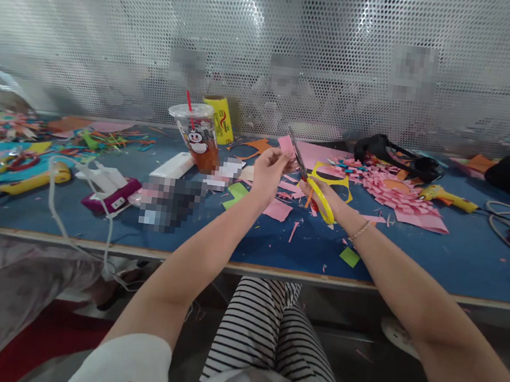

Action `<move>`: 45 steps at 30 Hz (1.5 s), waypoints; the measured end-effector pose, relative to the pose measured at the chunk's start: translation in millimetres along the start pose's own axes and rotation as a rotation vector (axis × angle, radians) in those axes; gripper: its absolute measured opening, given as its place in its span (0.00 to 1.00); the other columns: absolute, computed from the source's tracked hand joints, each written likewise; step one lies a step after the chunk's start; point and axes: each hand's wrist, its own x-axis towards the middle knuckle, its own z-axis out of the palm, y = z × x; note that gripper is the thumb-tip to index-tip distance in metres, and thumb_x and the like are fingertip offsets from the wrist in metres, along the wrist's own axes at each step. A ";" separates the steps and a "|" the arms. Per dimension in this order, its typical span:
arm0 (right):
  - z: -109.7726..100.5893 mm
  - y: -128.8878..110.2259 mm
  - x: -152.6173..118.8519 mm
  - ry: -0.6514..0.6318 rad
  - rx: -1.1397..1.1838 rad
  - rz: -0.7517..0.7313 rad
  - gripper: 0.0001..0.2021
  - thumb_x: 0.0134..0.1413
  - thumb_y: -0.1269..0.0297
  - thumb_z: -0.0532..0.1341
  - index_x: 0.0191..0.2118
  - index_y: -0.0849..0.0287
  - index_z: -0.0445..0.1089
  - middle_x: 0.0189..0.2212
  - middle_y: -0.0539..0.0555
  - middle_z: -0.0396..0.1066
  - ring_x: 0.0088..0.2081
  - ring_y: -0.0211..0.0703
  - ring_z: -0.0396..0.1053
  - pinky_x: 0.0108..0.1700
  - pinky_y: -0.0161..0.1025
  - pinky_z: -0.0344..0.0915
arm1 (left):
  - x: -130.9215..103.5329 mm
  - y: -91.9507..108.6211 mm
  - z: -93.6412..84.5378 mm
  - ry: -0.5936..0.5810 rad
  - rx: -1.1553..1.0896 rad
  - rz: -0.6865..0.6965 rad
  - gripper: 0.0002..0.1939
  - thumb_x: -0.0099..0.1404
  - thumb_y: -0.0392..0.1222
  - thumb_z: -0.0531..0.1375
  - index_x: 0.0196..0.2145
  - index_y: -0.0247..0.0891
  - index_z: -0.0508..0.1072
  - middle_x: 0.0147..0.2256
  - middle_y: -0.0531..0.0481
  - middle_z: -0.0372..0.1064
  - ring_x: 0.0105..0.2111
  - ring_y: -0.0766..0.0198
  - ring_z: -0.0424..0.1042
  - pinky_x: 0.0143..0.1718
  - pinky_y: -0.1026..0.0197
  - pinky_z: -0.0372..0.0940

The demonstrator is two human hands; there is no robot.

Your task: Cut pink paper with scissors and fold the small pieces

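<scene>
Between the thumb and fingers of my left hand (269, 169) is a small piece of pink paper (287, 146), held up above the table. My right hand (323, 197) grips a pair of scissors (325, 207) with yellow handles. Their metal blades point up and away, right beside the pink paper; whether they touch it I cannot tell. Beneath my hands lie pink paper scraps (277, 210) and a yellow paper sheet with round holes (347, 185). To the right of them, a sheet covered in curled pink paper strips (392, 192) rests on the table.
On the blue table (257, 247), a drink cup (200, 141) with a red straw stands left of my hands. A yellow glue gun (449, 197) lies right, another glue gun (36, 179) left. White cables (53, 191) hang over the front edge. A perforated metal panel (340, 102) rises behind.
</scene>
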 end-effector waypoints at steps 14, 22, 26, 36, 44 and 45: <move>0.5 -15.8 -7.0 -0.056 -0.074 0.053 0.22 0.51 0.42 0.50 0.22 0.57 0.55 0.14 0.46 0.54 0.18 0.34 0.53 0.23 0.35 0.54 | 2.4 -4.3 -2.9 -0.021 0.031 0.003 0.10 0.54 0.43 0.62 0.25 0.36 0.65 0.22 0.55 0.66 0.20 0.75 0.66 0.27 0.68 0.63; 3.9 -13.0 -2.9 0.013 -0.102 0.041 0.21 0.49 0.43 0.53 0.22 0.57 0.58 0.16 0.48 0.57 0.21 0.37 0.59 0.25 0.35 0.58 | 2.2 -5.2 -2.8 -0.032 0.029 -0.039 0.10 0.53 0.43 0.62 0.24 0.36 0.65 0.21 0.56 0.65 0.20 0.75 0.65 0.26 0.69 0.62; 7.8 -6.2 2.4 0.054 -0.134 0.024 0.18 0.49 0.46 0.56 0.23 0.58 0.61 0.17 0.50 0.60 0.26 0.40 0.64 0.28 0.35 0.60 | 2.1 -4.0 -2.7 -0.033 0.014 -0.062 0.10 0.53 0.43 0.63 0.25 0.35 0.65 0.21 0.56 0.65 0.20 0.76 0.65 0.25 0.69 0.62; 9.8 -3.7 3.7 0.124 -0.037 0.059 0.19 0.47 0.45 0.57 0.24 0.58 0.61 0.15 0.47 0.57 0.22 0.37 0.60 0.25 0.35 0.57 | 1.5 -3.4 -2.4 -0.042 -0.007 -0.105 0.09 0.53 0.40 0.62 0.24 0.35 0.65 0.21 0.56 0.65 0.20 0.76 0.65 0.26 0.69 0.62; -38.8 14.5 12.4 0.155 -0.574 0.116 0.17 0.47 0.52 0.60 0.33 0.64 0.68 0.27 0.59 0.70 0.30 0.46 0.68 0.32 0.38 0.60 | 0.6 -3.8 -5.1 -0.059 -0.023 -0.171 0.07 0.53 0.39 0.61 0.24 0.35 0.66 0.23 0.54 0.68 0.24 0.73 0.68 0.29 0.68 0.64; -47.3 19.9 11.8 0.178 -0.686 0.133 0.16 0.49 0.55 0.59 0.35 0.66 0.68 0.30 0.63 0.71 0.34 0.50 0.69 0.35 0.39 0.61 | 0.5 -4.5 -5.4 -0.060 -0.030 -0.184 0.06 0.53 0.39 0.61 0.25 0.35 0.67 0.24 0.53 0.69 0.24 0.72 0.69 0.30 0.67 0.64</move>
